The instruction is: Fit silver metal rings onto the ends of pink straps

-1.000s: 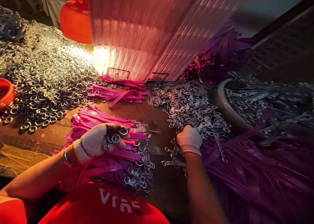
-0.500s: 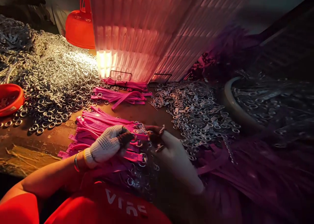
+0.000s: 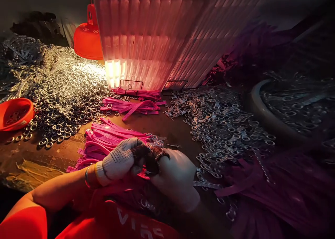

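My left hand (image 3: 119, 160), in a white dotted glove with dark fingertips, is closed over the pink straps (image 3: 104, 134). It pinches the end of one strap, though its fingertips hide most of that grip. My right hand (image 3: 175, 172), gloved with dark-covered fingers, is closed and pressed against the left fingertips. Whatever lies between the right fingers is hidden. Below the joined hands a bit of pink strap shows. Metal rings (image 3: 157, 143) lie at the strap ends just beyond my fingers.
Loose metal rings (image 3: 60, 92) are heaped at left by a red bowl (image 3: 31, 110) under a red lamp (image 3: 87, 40). A ribbed translucent panel (image 3: 136, 40) stands behind. Ringed metal pieces (image 3: 222, 124) and a round basin rim (image 3: 258, 96) are at right; purple-lit straps (image 3: 288, 193) lie nearer.
My right hand has moved in to meet the left fingertips; a small gap was between them before. The strap end and ring that showed there are now covered. The view has shifted slightly.
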Demonstrator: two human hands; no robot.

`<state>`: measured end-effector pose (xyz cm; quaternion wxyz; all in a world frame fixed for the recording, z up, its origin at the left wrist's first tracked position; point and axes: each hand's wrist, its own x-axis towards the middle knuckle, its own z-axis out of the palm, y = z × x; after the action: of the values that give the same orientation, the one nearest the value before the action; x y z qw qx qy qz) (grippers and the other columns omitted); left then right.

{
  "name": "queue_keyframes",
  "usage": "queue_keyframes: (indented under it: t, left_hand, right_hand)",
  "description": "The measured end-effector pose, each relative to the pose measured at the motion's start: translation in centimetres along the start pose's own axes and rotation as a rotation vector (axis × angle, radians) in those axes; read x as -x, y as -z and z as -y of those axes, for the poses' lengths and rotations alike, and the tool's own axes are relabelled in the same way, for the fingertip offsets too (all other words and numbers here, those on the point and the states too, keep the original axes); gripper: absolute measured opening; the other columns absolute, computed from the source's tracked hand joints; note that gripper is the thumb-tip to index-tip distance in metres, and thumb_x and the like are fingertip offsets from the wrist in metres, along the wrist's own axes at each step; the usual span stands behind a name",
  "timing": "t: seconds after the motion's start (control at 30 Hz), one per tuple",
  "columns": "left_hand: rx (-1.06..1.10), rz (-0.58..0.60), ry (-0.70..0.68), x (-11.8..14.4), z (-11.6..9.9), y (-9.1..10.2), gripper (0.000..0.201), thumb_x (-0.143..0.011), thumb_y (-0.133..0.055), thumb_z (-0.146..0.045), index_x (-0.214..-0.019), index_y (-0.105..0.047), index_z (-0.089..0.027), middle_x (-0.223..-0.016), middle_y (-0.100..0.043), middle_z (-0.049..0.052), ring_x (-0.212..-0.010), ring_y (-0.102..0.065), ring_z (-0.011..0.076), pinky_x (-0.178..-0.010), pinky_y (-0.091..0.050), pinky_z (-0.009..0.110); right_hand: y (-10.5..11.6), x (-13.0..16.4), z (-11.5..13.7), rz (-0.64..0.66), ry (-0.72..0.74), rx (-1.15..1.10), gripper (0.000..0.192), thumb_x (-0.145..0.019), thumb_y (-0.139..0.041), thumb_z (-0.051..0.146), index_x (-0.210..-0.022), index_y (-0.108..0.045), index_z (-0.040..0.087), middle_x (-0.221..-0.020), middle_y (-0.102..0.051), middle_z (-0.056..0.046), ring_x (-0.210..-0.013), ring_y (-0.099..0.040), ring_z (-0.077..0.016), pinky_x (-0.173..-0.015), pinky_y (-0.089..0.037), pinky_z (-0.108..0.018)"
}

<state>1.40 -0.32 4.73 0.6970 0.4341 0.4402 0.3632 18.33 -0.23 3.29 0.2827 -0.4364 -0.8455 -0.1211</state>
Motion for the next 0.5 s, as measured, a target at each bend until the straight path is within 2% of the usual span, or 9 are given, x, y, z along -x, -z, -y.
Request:
queue_keyframes:
  t: [0.13,0.23,0.3,0.4,0.5]
  left_hand:
    - [-0.012,0.036,0.022,-0.7,-0.6,-0.2,0.034,-0.091,-0.056,-0.044,-0.071,-0.051,-0.017,-0.051,-0.049,-0.003,-0.041,-0.042,0.0064,-0.04,-0.029,0.019]
    - [-0.066,0.058,0.041,-1.3,-1.9,-0.3,0.036,-0.091,-0.056,-0.047,-0.073,-0.051,-0.017,-0.054,-0.049,-0.003,-0.042,-0.042,0.0062,-0.04,-0.03,0.018]
    - [-0.103,0.059,0.057,-1.7,-2.8,-0.4,0.038,-0.09,-0.056,-0.05,-0.072,-0.05,-0.017,-0.053,-0.047,-0.004,-0.041,-0.041,0.006,-0.039,-0.03,0.018]
    - [-0.169,0.086,0.059,-2.5,-3.9,-0.7,0.038,-0.09,-0.055,-0.049,-0.07,-0.049,-0.017,-0.052,-0.047,-0.004,-0.04,-0.04,0.0055,-0.037,-0.028,0.017]
    - [-0.312,0.113,-0.033,-2.8,-4.5,-0.2,0.026,-0.088,-0.058,-0.038,-0.074,-0.054,-0.016,-0.056,-0.051,-0.003,-0.042,-0.042,0.0055,-0.039,-0.03,0.017]
  right_hand:
    - [0.5,-0.1,-0.8,0.034,0.026,0.037,0.02,-0.075,-0.055,0.022,-0.055,-0.056,0.022,-0.057,-0.057,-0.007,-0.056,-0.045,-0.0185,-0.056,-0.026,-0.033]
    - [0.8,-0.4,-1.6,0.083,-0.035,-0.045,0.016,-0.074,-0.056,0.02,-0.059,-0.06,0.021,-0.06,-0.059,-0.007,-0.058,-0.048,-0.018,-0.056,-0.028,-0.032]
    - [0.7,-0.8,-2.1,0.088,-0.147,-0.266,0.012,-0.077,-0.059,0.022,-0.067,-0.064,0.02,-0.063,-0.062,-0.005,-0.058,-0.051,-0.0169,-0.056,-0.033,-0.03]
    - [0.1,-1.3,-2.5,0.086,-0.355,-0.729,0.009,-0.082,-0.061,0.025,-0.081,-0.068,0.02,-0.07,-0.066,-0.001,-0.061,-0.057,-0.0149,-0.058,-0.041,-0.026]
    - [-0.7,-1.6,-3.0,0.005,-0.612,-1.018,0.013,-0.087,-0.058,0.028,-0.079,-0.066,0.021,-0.066,-0.062,0.002,-0.061,-0.054,-0.0136,-0.057,-0.042,-0.025]
